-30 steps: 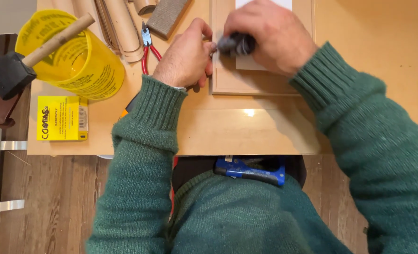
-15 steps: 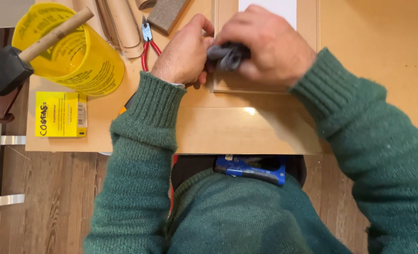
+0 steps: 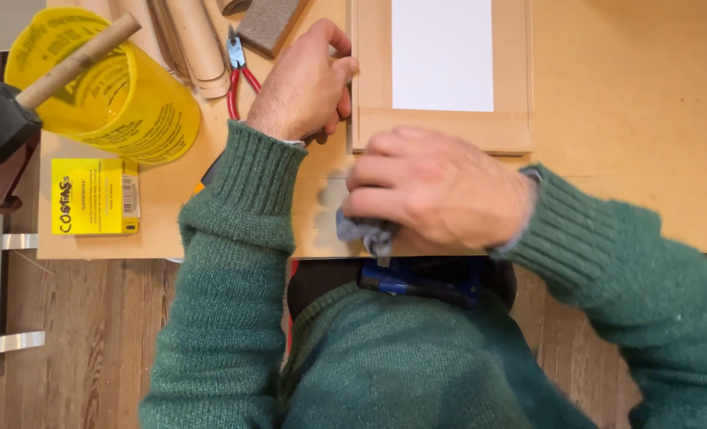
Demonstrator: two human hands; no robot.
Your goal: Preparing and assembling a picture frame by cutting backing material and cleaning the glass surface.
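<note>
The left hand (image 3: 306, 83) still presses its fingers against the left edge of the wooden frame (image 3: 441, 131). The right hand (image 3: 437, 195), closed around a grey cloth (image 3: 363, 233), has drawn back off the frame toward the table's (image 3: 647, 119) near edge, so this wiping stroke looks finished.

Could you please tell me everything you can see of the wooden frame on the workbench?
The wooden frame lies flat on the tan workbench, its top cut off by the picture's edge. It is made of flat, pale brown strips, like unfinished wood or fibreboard, around a plain white rectangular panel. The bottom strip and both side strips show. The left hand rests against its left edge, fingers touching the side strip. The right hand, clutching a grey-blue cloth, is just below the bottom strip.
</note>
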